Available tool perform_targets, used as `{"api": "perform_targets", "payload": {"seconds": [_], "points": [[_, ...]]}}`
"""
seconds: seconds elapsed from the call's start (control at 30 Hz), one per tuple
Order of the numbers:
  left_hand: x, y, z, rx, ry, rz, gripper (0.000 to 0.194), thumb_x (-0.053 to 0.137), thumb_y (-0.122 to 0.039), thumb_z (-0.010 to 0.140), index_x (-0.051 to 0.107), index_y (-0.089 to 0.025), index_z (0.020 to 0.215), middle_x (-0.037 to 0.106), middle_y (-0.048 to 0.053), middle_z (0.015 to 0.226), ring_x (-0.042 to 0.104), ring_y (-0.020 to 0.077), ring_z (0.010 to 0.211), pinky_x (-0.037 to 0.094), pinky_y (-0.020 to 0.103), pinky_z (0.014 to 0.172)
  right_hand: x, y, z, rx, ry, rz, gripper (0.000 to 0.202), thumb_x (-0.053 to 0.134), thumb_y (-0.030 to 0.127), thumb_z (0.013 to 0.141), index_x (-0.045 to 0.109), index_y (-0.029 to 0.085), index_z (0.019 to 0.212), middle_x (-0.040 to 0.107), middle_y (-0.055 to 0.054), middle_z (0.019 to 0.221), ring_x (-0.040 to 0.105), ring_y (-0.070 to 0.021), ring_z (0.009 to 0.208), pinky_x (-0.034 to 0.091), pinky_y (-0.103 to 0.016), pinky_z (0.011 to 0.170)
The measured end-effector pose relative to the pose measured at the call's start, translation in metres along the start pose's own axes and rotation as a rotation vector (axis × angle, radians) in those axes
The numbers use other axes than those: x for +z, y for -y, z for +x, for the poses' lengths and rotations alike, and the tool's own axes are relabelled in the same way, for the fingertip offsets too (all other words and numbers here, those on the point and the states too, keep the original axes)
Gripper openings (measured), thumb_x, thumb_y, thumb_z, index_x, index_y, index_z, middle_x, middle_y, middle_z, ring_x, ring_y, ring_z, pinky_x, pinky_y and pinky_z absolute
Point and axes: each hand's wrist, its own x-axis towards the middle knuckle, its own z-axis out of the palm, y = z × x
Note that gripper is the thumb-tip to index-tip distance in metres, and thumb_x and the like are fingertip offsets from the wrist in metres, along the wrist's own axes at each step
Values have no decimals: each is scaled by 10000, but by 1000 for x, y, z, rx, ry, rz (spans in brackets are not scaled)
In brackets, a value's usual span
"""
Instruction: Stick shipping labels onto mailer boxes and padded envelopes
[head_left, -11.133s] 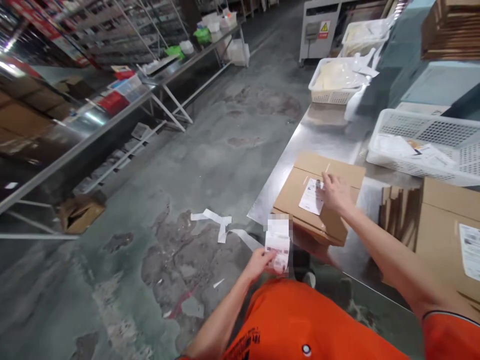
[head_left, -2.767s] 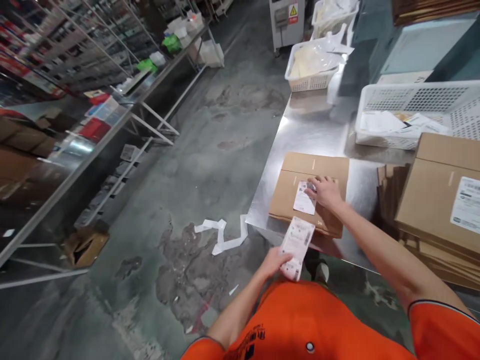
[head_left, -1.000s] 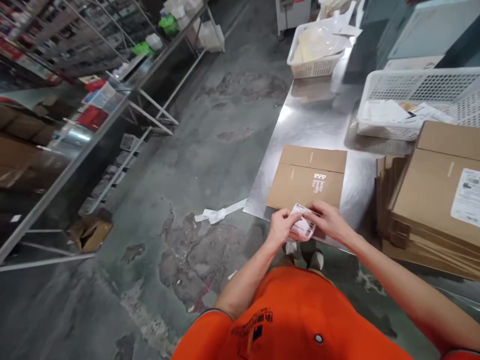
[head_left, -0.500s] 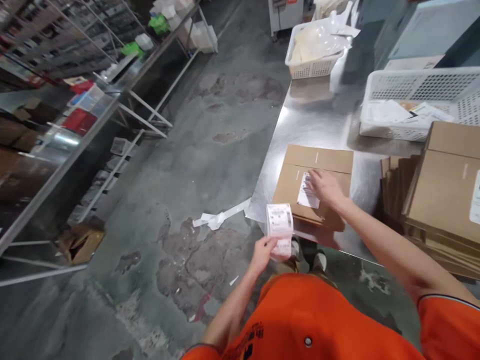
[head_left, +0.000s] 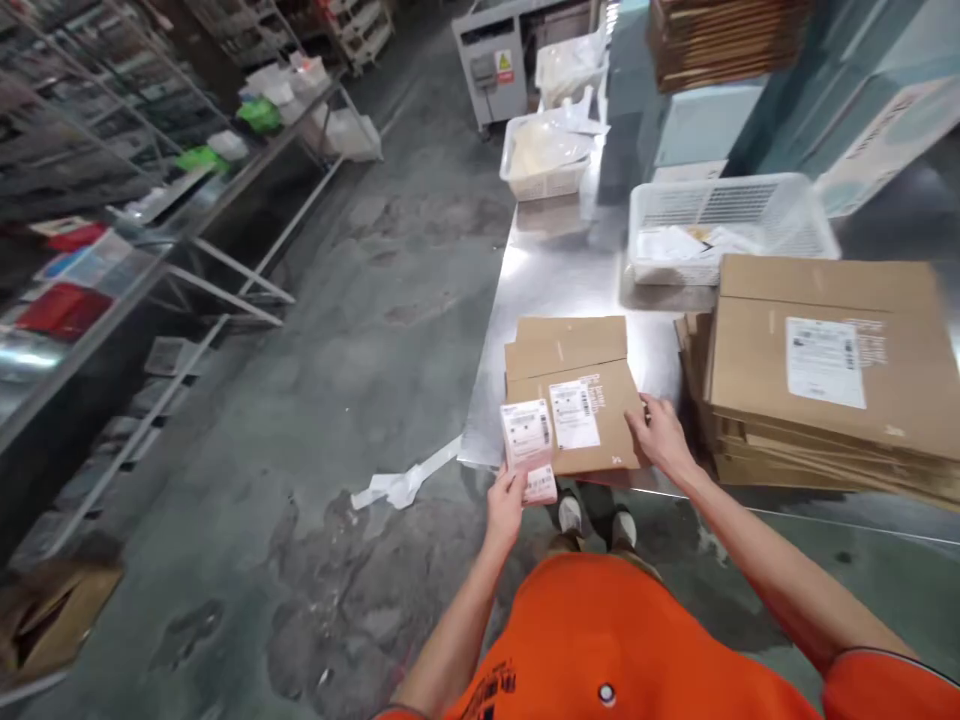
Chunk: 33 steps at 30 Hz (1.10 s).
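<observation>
1. A strip of printed labels [head_left: 526, 430] is gripped near its lower part by the left hand [head_left: 505, 508], just below the centre of the frame; the strip is held at the left edge of a flat cardboard carton [head_left: 615, 400], partly overlapping it in view.
2. The carton is laid on the metal table [head_left: 570, 275], at the centre of the frame and close to the table's near edge. A white label [head_left: 575, 413] is seen on its top face, right of the strip.
3. The carton's right edge is touched by the curled fingers of the right hand [head_left: 661, 438]; whether the edge is pinched cannot be told.
4. At the right of the frame, a stack of flat cartons [head_left: 915, 370] is set on the table, its top one marked with a larger label [head_left: 825, 362].
5. Behind that stack, papers [head_left: 675, 243] are held in a white basket [head_left: 814, 225]. Farther up, plastic-wrapped contents are held in a smaller basket [head_left: 544, 186].
6. At lower left of centre, a crumpled white strip [head_left: 405, 487] is seen on the floor [head_left: 322, 400].
</observation>
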Motion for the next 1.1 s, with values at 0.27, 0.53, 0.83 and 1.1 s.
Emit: {"api": "perform_targets", "payload": {"seconds": [0.27, 0.53, 0.83, 1.1], "points": [[47, -29, -36, -148, 198, -164, 628, 837, -677, 468, 699, -149, 778, 709, 53, 767, 658, 198, 712, 547, 325, 694, -218, -55, -9, -34, -552, 18, 617, 580, 594, 815, 640, 186, 1274, 648, -137, 929, 610, -279, 819, 498, -469, 749], [88, -33, -64, -90, 515, 42, 526, 786, -649, 593, 687, -141, 684, 500, -36, 539, 419, 91, 522, 354, 234, 535, -238, -48, 1, -389, -403, -166, 718, 603, 727, 751, 612, 211, 1250, 597, -204, 1290, 536, -397, 1220, 427, -572, 981], [65, -63, -64, 107, 427, -43, 624, 831, -342, 630, 667, -206, 1216, 676, 90, 1220, 606, 236, 1095, 456, 296, 932, -56, 58, -41, -339, 620, 336, 500, 511, 655, 842, 516, 201, 631, 506, 13, 597, 478, -143, 592, 376, -264, 535], [63, -49, 11, -7, 104, 72, 402, 748, -480, 638, 513, -174, 524, 463, -55, 508, 420, 93, 549, 315, 218, 524, 6, 56, 1, -461, 488, 137, 374, 513, 544, 886, 593, 213, 731, 631, -42, 727, 563, -193, 700, 434, -319, 658]]}}
